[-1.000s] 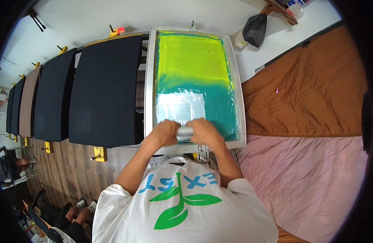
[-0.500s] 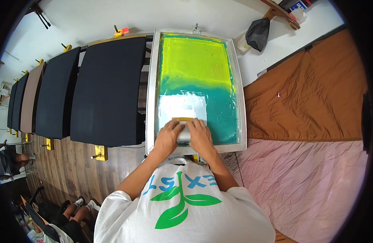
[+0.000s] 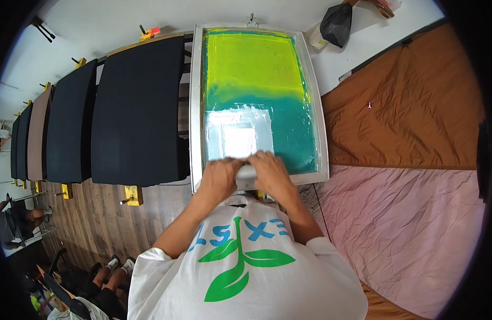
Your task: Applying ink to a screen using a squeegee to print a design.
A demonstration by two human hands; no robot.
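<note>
My left hand (image 3: 219,178) and my right hand (image 3: 268,176) grip a pale-handled squeegee (image 3: 245,172) at the near end of a screen-printing screen (image 3: 319,133), fingers curled over its top. The screen has a silver frame and a mesh that is lime yellow at the far half, teal nearer me. A pale patch with white ink (image 3: 239,140) lies just beyond my knuckles. The squeegee's blade is hidden behind my hands.
Black cloth-covered platens (image 3: 134,112) and a brown one (image 3: 39,133) stretch leftward on yellow mounts. Brown fabric (image 3: 401,112) and pink fabric (image 3: 395,234) are at right. A black bag (image 3: 336,26) sits behind. Other people's legs (image 3: 110,282) show lower left.
The squeegee and both hands have shifted slightly toward the screen's near edge since half a second ago. Its yellow blade edge is no longer visible, and more of the white patch shows.
</note>
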